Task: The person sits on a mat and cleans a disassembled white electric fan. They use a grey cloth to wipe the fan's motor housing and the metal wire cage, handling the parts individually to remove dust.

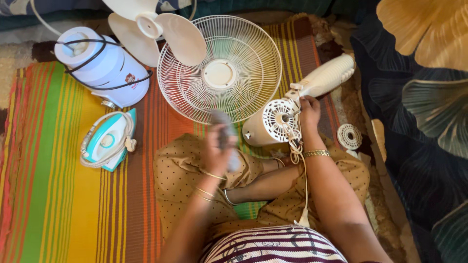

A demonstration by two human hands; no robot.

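I sit cross-legged on a striped mat. My right hand (pixel 309 113) grips the neck of a cream fan motor housing (pixel 272 124), which lies on its side with its vented stand (pixel 325 76) pointing away to the right. My left hand (pixel 217 150) is blurred and holds a grey cloth (pixel 225 132) just left of the housing. A white wire fan guard (pixel 220 68) lies flat in front of me. The white fan blade (pixel 157 29) rests at the guard's upper left. The fan's white cord (pixel 303 180) runs down over my lap.
A white and blue kettle-like appliance (pixel 101 65) wrapped in black cord stands at the upper left. A teal and white clothes iron (pixel 108 140) lies below it. A small round white vent cap (pixel 349 136) sits to the right, beside dark leaf-patterned fabric (pixel 419 122).
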